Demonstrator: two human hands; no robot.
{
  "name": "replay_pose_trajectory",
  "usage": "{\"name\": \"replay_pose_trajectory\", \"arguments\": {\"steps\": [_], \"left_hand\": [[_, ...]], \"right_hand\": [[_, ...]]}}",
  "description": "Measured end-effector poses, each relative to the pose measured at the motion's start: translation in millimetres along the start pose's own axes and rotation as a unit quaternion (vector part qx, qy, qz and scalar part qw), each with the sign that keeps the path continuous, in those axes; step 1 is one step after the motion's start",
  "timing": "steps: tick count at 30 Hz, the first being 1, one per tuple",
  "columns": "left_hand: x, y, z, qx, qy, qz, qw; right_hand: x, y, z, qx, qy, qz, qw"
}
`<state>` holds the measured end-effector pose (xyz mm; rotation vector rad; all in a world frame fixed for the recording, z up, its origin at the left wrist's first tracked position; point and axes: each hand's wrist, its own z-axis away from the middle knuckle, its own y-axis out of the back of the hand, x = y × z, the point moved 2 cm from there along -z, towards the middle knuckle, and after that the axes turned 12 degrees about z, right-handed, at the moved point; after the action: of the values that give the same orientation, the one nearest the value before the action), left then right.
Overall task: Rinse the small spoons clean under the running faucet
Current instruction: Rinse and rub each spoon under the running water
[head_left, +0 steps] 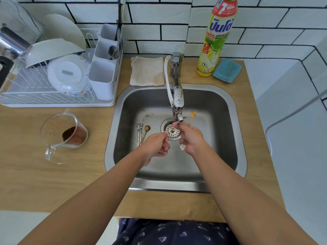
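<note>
**Rinse under way: one spoon in hand, others waiting**

Both hands over sink (235,131) centre: left hand (155,145) pinches a thin spoon (171,130) under the faucet (177,103); right hand (190,137) curled at its tip. Water stream not discernible. Three spoons (141,132) lie left of the drain, one gold, soiled. Most remains, by my estimate.

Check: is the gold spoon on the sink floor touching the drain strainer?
Apart. The head view shows bare steel sink floor between the gold spoon and the drain strainer; the spoon lies left of it, beside the silver spoons.
</note>
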<state>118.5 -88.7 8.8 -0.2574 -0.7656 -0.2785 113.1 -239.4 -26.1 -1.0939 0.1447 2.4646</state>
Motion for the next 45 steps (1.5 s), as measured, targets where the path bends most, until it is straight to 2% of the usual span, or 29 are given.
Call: {"name": "replay_pose_trajectory", "arguments": {"steps": [3,5,7,9,13,15,18,24,27,30,34,39,43,45], "left_hand": [[-3.8,-3.5,-0.3,0.014,-0.027,-0.110,0.993],[-7.0,-3.5,0.1,0.030,-0.052,-0.158,0.986],[-8.4,-2.6,0.5,0.025,-0.042,-0.120,0.992],[-9.3,-1.5,0.6,0.001,-0.015,-0.075,0.997],[-11.1,5.2,7.1,-0.045,0.024,-0.049,0.997],[-11.4,8.7,11.8,-0.063,0.045,-0.047,0.996],[-12.5,13.9,16.5,-0.070,0.041,-0.105,0.991],[-10.0,21.8,22.5,-0.047,-0.027,-0.172,0.984],[-10.6,26.6,23.9,-0.038,-0.029,-0.153,0.987],[-10.3,31.7,24.0,-0.033,-0.025,-0.117,0.992],[-9.3,33.3,24.0,-0.052,-0.011,-0.095,0.994],[-6.0,29.5,24.8,-0.054,0.004,-0.063,0.997],[-5.2,23.7,25.3,-0.066,0.010,-0.036,0.997],[-6.3,22.6,24.7,-0.064,0.023,0.007,0.998]], "right_hand": [[3.0,-1.1,3.6,0.021,0.009,0.013,1.000],[9.3,-4.9,8.2,-0.010,0.001,0.050,0.999],[18.9,-9.2,14.2,-0.060,-0.012,0.090,0.994],[23.3,-8.3,14.9,-0.072,-0.013,0.090,0.993],[17.4,3.4,3.1,-0.005,-0.011,0.006,1.000],[15.6,5.5,0.0,0.002,-0.003,-0.013,1.000],[12.7,0.3,1.8,-0.012,0.037,0.054,0.998],[6.5,-3.6,2.7,0.059,0.111,0.149,0.981],[9.5,-5.5,5.4,0.042,0.125,0.188,0.973],[13.7,-8.5,8.8,0.005,0.133,0.171,0.976],[11.3,-8.1,7.9,0.027,0.119,0.162,0.979],[14.4,-4.9,10.1,-0.003,0.123,0.154,0.980],[11.8,-0.3,9.1,0.042,0.132,0.143,0.980],[11.4,-1.0,8.6,0.012,0.113,0.154,0.982]]}}
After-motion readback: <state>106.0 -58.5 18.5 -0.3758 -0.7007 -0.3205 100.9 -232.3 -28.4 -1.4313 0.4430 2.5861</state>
